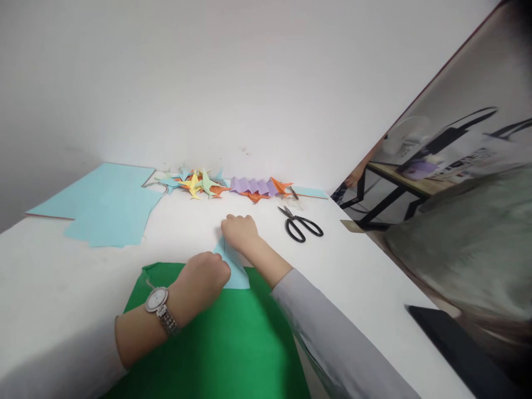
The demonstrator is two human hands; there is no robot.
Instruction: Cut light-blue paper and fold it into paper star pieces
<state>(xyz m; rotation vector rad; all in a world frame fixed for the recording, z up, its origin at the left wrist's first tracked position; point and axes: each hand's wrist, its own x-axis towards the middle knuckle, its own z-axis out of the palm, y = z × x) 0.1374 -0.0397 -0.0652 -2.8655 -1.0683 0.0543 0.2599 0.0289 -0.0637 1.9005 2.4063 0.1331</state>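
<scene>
A folded sheet of light blue paper (236,275) lies partly on the green cloth (233,338) and partly on the white table (266,238). My left hand (206,272), with a silver watch (157,300) on the wrist, is closed at the paper's left edge. At the far, narrow end of the sheet, my right hand (240,230) is curled with its fingers closed on the paper. Both hands hide part of the sheet, including the fingertips' exact contact.
Black-handled scissors (302,224) lie to the right. Along the wall are several folded paper shapes (199,184) and a pleated purple paper strip (251,187). Blue sheets (112,202) are stacked at the left. A dark flat object (453,343) sits at the right edge.
</scene>
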